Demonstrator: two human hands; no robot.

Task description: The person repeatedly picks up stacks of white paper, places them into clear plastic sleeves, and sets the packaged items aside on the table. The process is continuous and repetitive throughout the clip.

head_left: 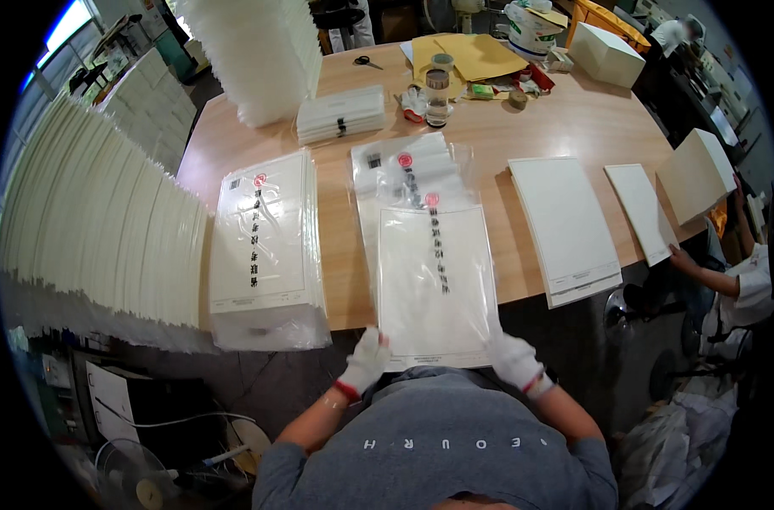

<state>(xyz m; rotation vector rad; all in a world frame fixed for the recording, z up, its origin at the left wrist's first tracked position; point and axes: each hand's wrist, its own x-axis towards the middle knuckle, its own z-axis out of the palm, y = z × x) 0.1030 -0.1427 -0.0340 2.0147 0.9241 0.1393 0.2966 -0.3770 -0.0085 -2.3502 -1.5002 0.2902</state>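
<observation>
In front of my body a clear plastic bag (436, 289) lies with a stack of white printed sheets inside, its near end past the table edge. My left hand (367, 359), in a white glove with a red cuff, has its fingers closed at the bag's near left edge. At the near right corner my right hand (516, 361), gloved the same way, grips the bag's side; some fingers are hidden. Under the far end of this bag lie more printed plastic bags (378, 174), slightly fanned out. A pile of filled bags (268, 238) sits to the left.
Tall white stacks (98, 212) stand at the left, another (255, 59) behind. Right are a white paper stack (565, 225), a narrower one (638, 208) touched by another person's hand (683, 259), and a white block (697, 174). A bottle (437, 98) and scissors (368, 62) lie farther back.
</observation>
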